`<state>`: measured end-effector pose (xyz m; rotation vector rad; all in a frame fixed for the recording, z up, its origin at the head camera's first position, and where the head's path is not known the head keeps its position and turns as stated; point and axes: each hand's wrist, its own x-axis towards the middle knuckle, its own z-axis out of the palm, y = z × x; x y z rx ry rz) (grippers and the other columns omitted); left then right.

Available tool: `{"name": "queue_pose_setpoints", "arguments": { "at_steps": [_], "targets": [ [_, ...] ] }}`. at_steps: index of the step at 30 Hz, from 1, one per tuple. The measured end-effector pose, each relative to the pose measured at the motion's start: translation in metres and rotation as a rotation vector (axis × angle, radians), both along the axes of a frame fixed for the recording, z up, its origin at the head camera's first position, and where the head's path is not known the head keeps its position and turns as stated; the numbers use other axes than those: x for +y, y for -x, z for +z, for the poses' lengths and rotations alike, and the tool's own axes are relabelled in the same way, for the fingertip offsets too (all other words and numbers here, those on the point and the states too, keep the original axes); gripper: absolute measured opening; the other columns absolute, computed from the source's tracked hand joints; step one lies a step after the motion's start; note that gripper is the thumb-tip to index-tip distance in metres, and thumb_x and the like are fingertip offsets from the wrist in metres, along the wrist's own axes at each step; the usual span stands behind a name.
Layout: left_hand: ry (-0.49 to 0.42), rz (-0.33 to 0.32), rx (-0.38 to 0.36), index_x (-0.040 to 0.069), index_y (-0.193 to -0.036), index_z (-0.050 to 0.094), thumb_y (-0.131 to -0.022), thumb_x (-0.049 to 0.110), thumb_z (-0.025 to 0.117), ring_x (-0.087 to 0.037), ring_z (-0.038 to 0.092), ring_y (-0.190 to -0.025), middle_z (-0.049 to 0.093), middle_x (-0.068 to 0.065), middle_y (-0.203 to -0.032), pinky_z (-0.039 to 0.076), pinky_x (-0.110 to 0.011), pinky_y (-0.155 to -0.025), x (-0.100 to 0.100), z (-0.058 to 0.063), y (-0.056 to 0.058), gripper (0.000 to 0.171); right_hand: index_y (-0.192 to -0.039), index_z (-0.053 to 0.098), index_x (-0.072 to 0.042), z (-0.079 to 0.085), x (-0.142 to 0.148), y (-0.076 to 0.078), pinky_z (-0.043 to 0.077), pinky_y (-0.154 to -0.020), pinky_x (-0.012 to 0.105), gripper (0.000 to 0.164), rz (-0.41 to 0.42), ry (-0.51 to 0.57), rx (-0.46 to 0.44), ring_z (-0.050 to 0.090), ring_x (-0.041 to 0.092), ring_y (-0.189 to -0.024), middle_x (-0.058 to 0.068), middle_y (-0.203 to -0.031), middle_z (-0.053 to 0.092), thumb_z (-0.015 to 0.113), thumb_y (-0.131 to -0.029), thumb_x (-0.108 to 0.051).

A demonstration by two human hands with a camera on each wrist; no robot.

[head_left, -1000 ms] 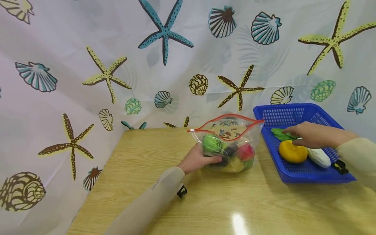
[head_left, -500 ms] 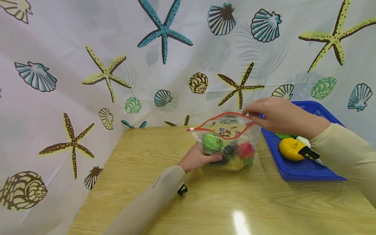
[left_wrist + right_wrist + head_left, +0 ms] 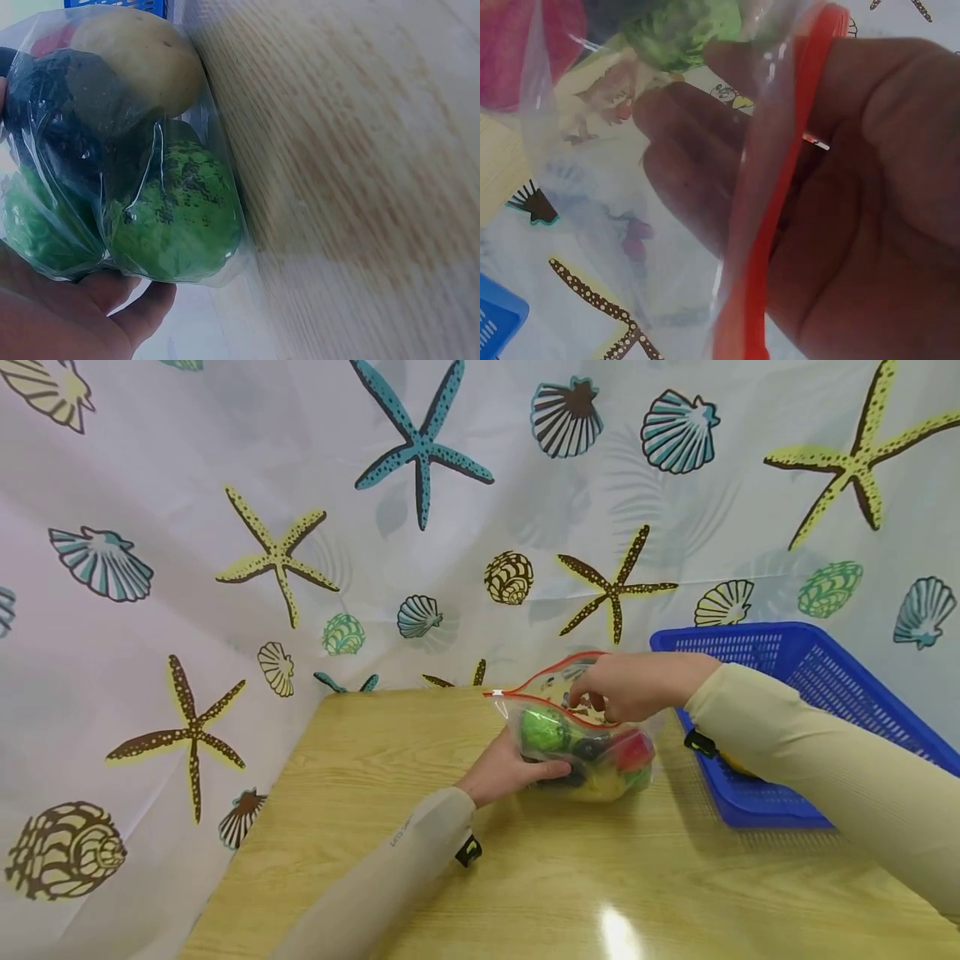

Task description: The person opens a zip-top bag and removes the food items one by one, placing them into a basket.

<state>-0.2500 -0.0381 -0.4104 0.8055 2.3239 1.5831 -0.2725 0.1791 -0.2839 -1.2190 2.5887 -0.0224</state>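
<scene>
A clear zip bag (image 3: pixel 600 787) with a red-edged mouth stands open on the table. Through its plastic show a round green item (image 3: pixel 543 732), dark items, a pinkish-red one (image 3: pixel 632 749) and a potato (image 3: pixel 142 64). My left hand (image 3: pixel 501 770) grips the bag's left side, thumb in front; in the left wrist view its fingertips press the plastic beside a mottled green item (image 3: pixel 176 214). My right hand (image 3: pixel 637 683) reaches into the mouth. In the right wrist view its loosely extended fingers (image 3: pixel 690 172) lie past the red zip strip (image 3: pixel 780 187), with nothing seen between them.
On the right stands a blue plastic basket (image 3: pixel 780 814), partly covered by the right sleeve (image 3: pixel 795 735). A bit of a yellow item (image 3: pixel 735 766) shows inside it. Behind the wooden table (image 3: pixel 390 735) hangs a curtain (image 3: pixel 465 552) printed with shells and starfish.
My right hand has gone left from over the basket, past the bag's right edge, into its mouth. The left hand keeps its grip on the bag in the same place.
</scene>
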Motion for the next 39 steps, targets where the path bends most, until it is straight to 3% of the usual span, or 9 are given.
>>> {"name": "queue_pose_setpoints", "arguments": {
  "at_steps": [4, 10, 14, 19, 25, 30, 36, 39],
  "targets": [
    [0.003, 0.008, 0.01, 0.027, -0.14, 0.03, -0.078, 0.032, 0.079, -0.006, 0.051, -0.108, 0.054, 0.007, -0.125, 0.041, -0.044, -0.098, 0.0, 0.0, 0.003, 0.08, -0.125, 0.061, -0.015, 0.001, -0.005, 0.001, 0.054, -0.074, 0.038, 0.05, -0.025, -0.05, -0.056, 0.058, 0.018, -0.09, 0.003, -0.098, 0.065, 0.064, -0.079, 0.004],
    [0.015, 0.022, 0.009, 0.027, -0.144, 0.028, -0.078, 0.032, 0.079, -0.006, 0.048, -0.111, 0.051, 0.007, -0.129, 0.039, -0.045, -0.099, 0.0, 0.001, 0.003, 0.083, -0.126, 0.059, -0.02, -0.002, -0.011, 0.0, 0.049, -0.058, 0.029, 0.057, -0.053, -0.117, -0.145, 0.054, 0.014, -0.076, 0.001, -0.095, 0.065, 0.065, -0.075, 0.005],
    [0.04, 0.048, 0.009, 0.026, -0.143, 0.028, -0.076, 0.035, 0.08, -0.006, 0.048, -0.111, 0.051, 0.006, -0.129, 0.039, -0.045, -0.1, 0.0, 0.002, 0.001, 0.085, -0.125, 0.06, -0.019, -0.008, -0.011, -0.001, 0.044, -0.052, 0.025, 0.059, -0.065, -0.106, -0.188, 0.053, 0.014, -0.074, 0.001, -0.099, 0.065, 0.064, -0.072, 0.008],
    [0.07, 0.067, 0.002, 0.026, -0.144, 0.026, -0.076, 0.038, 0.08, -0.006, 0.048, -0.111, 0.051, 0.006, -0.128, 0.04, -0.044, -0.098, -0.001, 0.002, -0.001, 0.087, -0.125, 0.063, -0.02, -0.014, -0.01, -0.004, 0.037, -0.052, 0.026, 0.061, -0.017, -0.065, -0.198, 0.048, 0.015, -0.075, -0.003, -0.105, 0.062, 0.064, -0.071, 0.008],
    [0.065, 0.063, 0.006, 0.027, -0.144, 0.026, -0.076, 0.039, 0.079, -0.006, 0.049, -0.109, 0.051, 0.007, -0.128, 0.041, -0.044, -0.097, -0.002, -0.001, 0.0, 0.087, -0.121, 0.066, -0.023, -0.016, -0.009, -0.007, 0.037, -0.056, 0.026, 0.051, 0.022, -0.01, -0.224, 0.045, 0.01, -0.069, -0.008, -0.092, 0.061, 0.063, -0.078, 0.003],
    [0.059, 0.058, 0.011, 0.028, -0.141, 0.03, -0.076, 0.04, 0.079, -0.006, 0.049, -0.108, 0.052, 0.009, -0.125, 0.042, -0.044, -0.096, -0.002, -0.004, 0.001, 0.083, -0.115, 0.066, -0.027, -0.017, -0.006, -0.007, 0.04, -0.057, 0.026, 0.04, 0.019, 0.041, -0.199, 0.046, 0.006, -0.063, -0.007, -0.084, 0.058, 0.061, -0.083, -0.005],
    [0.016, 0.005, 0.073, 0.03, -0.14, 0.033, -0.079, 0.033, 0.078, -0.006, 0.048, -0.112, 0.051, 0.01, -0.127, 0.041, -0.044, -0.098, 0.0, -0.005, 0.0, 0.077, -0.118, 0.064, -0.014, -0.011, 0.005, -0.009, 0.046, -0.058, 0.028, 0.037, -0.056, 0.146, -0.054, 0.051, 0.01, -0.07, -0.001, -0.095, 0.062, 0.06, -0.081, -0.012],
    [0.01, -0.004, 0.094, 0.03, -0.139, 0.035, -0.079, 0.03, 0.078, -0.005, 0.048, -0.112, 0.052, 0.01, -0.126, 0.041, -0.044, -0.097, 0.002, -0.004, 0.0, 0.073, -0.122, 0.062, -0.011, -0.006, 0.014, -0.011, 0.048, -0.06, 0.03, 0.039, -0.112, 0.194, -0.029, 0.053, 0.011, -0.071, 0.0, -0.099, 0.063, 0.059, -0.083, -0.015]
  ]
}}
